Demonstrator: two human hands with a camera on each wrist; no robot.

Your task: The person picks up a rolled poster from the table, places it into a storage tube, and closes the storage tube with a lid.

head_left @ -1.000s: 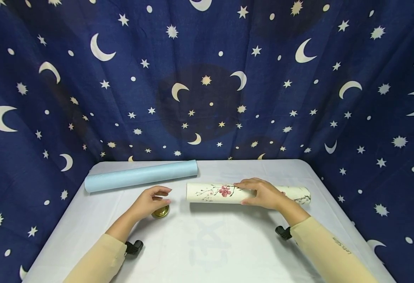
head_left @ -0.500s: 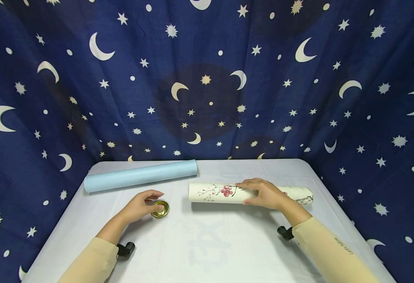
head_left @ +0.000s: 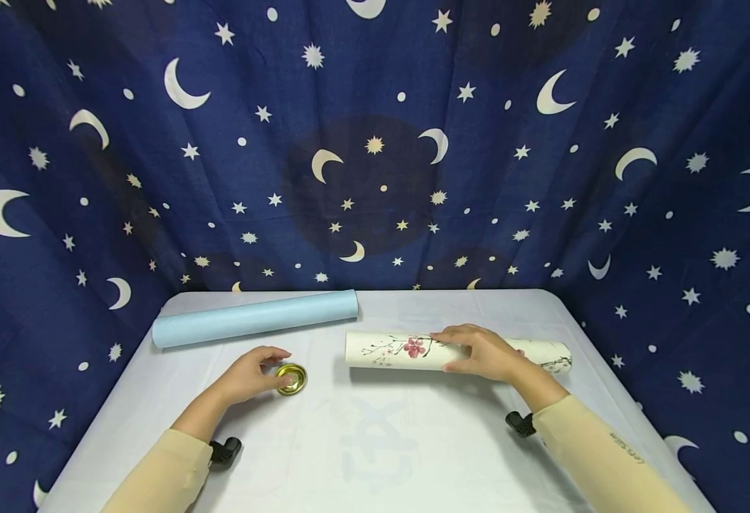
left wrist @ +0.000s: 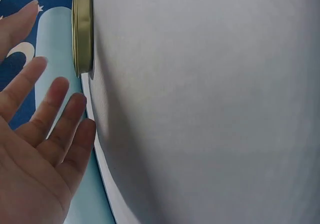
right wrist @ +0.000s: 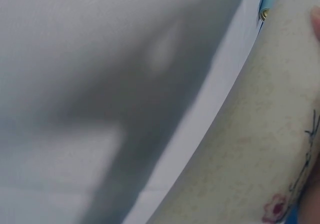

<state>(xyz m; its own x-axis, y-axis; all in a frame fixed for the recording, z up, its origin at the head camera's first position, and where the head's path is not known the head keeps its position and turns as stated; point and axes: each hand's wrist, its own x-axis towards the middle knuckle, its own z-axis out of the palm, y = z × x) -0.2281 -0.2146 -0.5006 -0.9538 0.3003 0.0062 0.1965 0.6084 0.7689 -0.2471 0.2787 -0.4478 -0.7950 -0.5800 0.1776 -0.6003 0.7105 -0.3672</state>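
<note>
My right hand (head_left: 485, 354) grips a cream wallpaper roll (head_left: 384, 353) printed with pink blossoms and dark branches. The thumb is at its near side and the fingers reach over the top. In the right wrist view, the cream roll (right wrist: 235, 139) fills the right side, with only a bit of the hand showing at the edge. To the left, my left hand (head_left: 246, 375) has its fingers spread beside a small round gold piece (head_left: 297, 370) with a raised rim, the thumb overlapping it. The left wrist view shows the gold piece (left wrist: 84, 33) edge-on, clear of the fingers (left wrist: 62, 129).
A light blue roll (head_left: 253, 318) lies slantwise at the back left of the white-covered table (head_left: 451, 456). Dark blue cloth (head_left: 375, 178) with moons and stars encloses the back and sides. Each wrist wears a black mount (head_left: 225, 452).
My left hand has moved slightly left and down, uncovering more of the gold piece. The cream roll and my right hand have shifted a little to the right.
</note>
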